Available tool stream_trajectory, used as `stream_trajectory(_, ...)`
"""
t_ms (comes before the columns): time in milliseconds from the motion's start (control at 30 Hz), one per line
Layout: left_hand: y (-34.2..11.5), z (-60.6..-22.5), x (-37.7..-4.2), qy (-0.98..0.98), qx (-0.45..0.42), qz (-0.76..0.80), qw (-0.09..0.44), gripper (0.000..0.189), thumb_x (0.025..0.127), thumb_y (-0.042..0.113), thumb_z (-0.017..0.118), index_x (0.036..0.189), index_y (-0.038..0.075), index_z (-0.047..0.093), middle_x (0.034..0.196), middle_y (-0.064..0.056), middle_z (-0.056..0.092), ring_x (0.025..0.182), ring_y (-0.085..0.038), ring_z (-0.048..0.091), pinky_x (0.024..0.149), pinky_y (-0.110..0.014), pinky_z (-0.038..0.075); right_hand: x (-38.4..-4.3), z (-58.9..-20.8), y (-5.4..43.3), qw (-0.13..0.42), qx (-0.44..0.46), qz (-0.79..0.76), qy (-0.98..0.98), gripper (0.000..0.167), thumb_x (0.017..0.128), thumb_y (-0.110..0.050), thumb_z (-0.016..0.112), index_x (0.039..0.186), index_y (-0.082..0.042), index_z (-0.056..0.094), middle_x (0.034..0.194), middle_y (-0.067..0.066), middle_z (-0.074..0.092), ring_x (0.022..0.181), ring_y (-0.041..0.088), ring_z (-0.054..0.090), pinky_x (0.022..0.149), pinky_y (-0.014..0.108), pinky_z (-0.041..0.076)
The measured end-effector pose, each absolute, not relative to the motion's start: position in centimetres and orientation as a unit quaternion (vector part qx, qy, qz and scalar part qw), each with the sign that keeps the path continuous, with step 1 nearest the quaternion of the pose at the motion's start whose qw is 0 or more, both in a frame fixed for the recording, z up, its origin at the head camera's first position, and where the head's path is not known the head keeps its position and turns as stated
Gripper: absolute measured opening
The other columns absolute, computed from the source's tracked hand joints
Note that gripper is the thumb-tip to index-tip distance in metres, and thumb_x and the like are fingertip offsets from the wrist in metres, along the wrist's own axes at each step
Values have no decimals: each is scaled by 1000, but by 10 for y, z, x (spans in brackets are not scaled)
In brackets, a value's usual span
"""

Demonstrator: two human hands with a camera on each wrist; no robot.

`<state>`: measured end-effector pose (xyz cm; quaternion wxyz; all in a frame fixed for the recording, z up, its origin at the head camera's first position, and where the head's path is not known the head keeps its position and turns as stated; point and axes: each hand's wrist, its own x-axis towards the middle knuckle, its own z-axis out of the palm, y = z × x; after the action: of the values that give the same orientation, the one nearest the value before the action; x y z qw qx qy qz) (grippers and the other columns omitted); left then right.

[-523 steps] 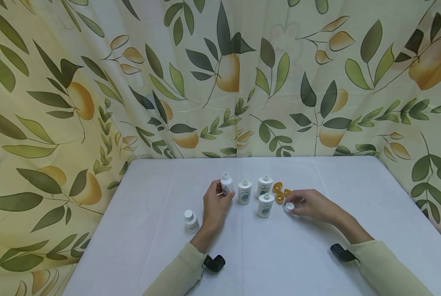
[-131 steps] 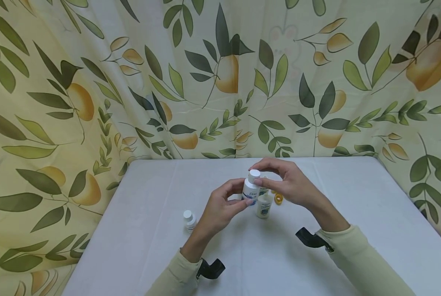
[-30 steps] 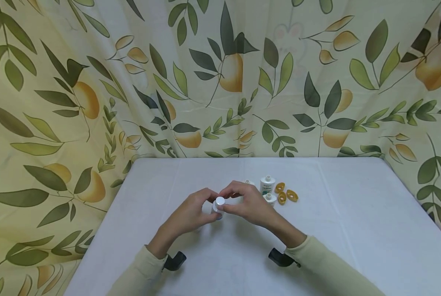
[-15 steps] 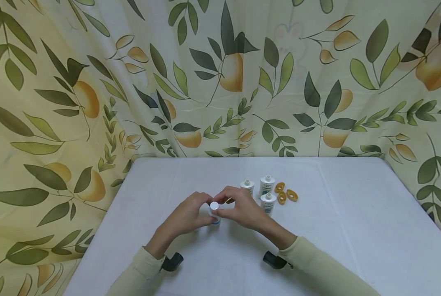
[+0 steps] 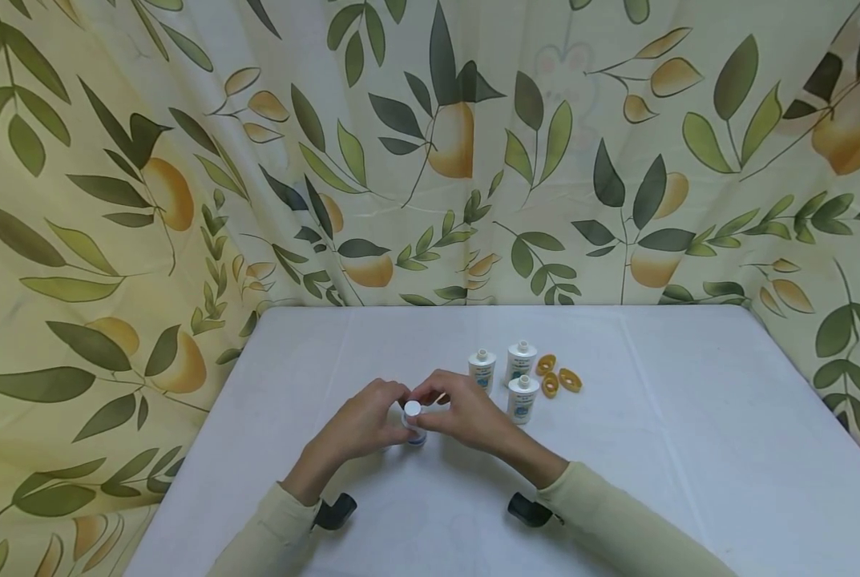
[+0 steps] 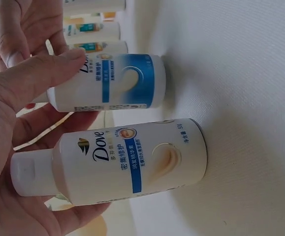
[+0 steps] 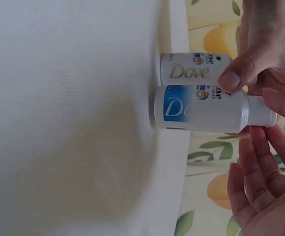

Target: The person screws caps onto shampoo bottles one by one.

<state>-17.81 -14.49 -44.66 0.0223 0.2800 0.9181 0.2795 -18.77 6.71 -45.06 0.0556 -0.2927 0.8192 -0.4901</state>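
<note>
My left hand (image 5: 357, 422) grips a small white Dove bottle with a blue lower band (image 6: 141, 81), thumb across its upper body. The bottle is upright, its base right at the white tabletop. With thumb and fingers my right hand (image 5: 473, 410) pinches the white cap (image 7: 261, 111) that sits on this bottle's neck. A second capped Dove bottle, white with a thin blue strip (image 6: 137, 164), stands close beside it. In the head view my left hand hides most of that second bottle.
Three white bottles with bare necks, a left one (image 5: 482, 371), a rear one (image 5: 520, 362) and a front one (image 5: 522, 401), stand right of my hands. Beside them lie three mustard-yellow oval rings (image 5: 570, 381). A leaf-patterned curtain (image 5: 430, 240) hangs behind the table (image 5: 653, 449).
Earlier the bottle had a bare neck and my right hand held a cap; now the cap is on. Over the last second both hands have brought the bottle left and nearer, beside the second bottle.
</note>
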Motion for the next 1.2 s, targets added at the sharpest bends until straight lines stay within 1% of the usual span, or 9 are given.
stream_trajectory(167, -145, -446, -177, 925, 278, 259, 10, 33, 76, 26, 89, 99, 14, 69, 94, 7, 68, 97, -23, 61, 74, -33, 50, -187, -451, 65, 61, -285, -484, 825, 23, 86, -23, 83, 107, -18, 75, 103, -11, 69, 98, 15, 66, 91, 47, 57)
stream_trajectory(300, -145, -447, -178, 929, 276, 248, 6, 33, 76, 27, 89, 98, 15, 69, 93, 8, 68, 96, -21, 61, 73, -32, 50, -187, -450, 64, 63, -282, -477, 830, 23, 86, -24, 82, 108, -19, 75, 103, -10, 69, 99, 18, 67, 91, 46, 57)
stream_trajectory(467, -146, -446, -180, 930, 272, 246, 23, 32, 76, 28, 89, 99, 15, 70, 93, 9, 68, 95, -22, 62, 72, -31, 50, -187, -448, 67, 70, -289, -471, 830, 25, 88, -25, 81, 111, -16, 75, 105, -6, 70, 98, 18, 67, 91, 44, 58)
stream_trajectory(700, -150, -448, -182, 930, 258, 257, 57, 37, 78, 30, 89, 106, 14, 71, 100, 6, 71, 98, -20, 62, 78, -36, 53, -187, -443, 73, 81, -308, -466, 826, 30, 91, -25, 78, 118, -14, 73, 102, -4, 69, 94, 14, 65, 91, 45, 59)
stream_trajectory(800, -149, -446, -181, 931, 244, 263, 66, 41, 79, 31, 88, 111, 14, 70, 106, 3, 70, 103, -20, 61, 83, -39, 54, -186, -439, 75, 89, -308, -464, 825, 33, 90, -25, 78, 120, -13, 72, 102, -2, 70, 93, 13, 65, 92, 45, 58)
stream_trajectory(933, -146, -442, -179, 929, 234, 276, 71, 45, 81, 31, 86, 119, 15, 67, 116, 1, 69, 113, -21, 60, 93, -44, 54, -185, -433, 79, 88, -311, -457, 829, 34, 90, -24, 78, 120, -11, 72, 105, 2, 71, 95, 16, 66, 91, 48, 57)
stream_trajectory(1000, -144, -439, -179, 926, 238, 285, 69, 45, 83, 29, 85, 121, 14, 67, 119, -1, 69, 116, -22, 60, 95, -45, 54, -184, -429, 81, 83, -314, -449, 832, 33, 90, -23, 78, 120, -10, 72, 106, 2, 71, 95, 18, 66, 91, 49, 57)
stream_trajectory(1067, -142, -437, -179, 922, 244, 294, 67, 45, 84, 28, 84, 123, 12, 66, 120, -3, 68, 117, -24, 61, 97, -46, 54, -184, -425, 83, 78, -316, -439, 838, 34, 90, -24, 78, 120, -9, 72, 106, 2, 71, 96, 19, 67, 91, 48, 58)
stream_trajectory(1200, -136, -430, -180, 916, 249, 309, 63, 47, 84, 28, 84, 124, 11, 66, 121, -3, 68, 117, -25, 61, 98, -45, 53, -183, -415, 89, 64, -313, -419, 850, 34, 90, -25, 79, 119, -11, 72, 105, -4, 71, 96, 15, 67, 91, 43, 59)
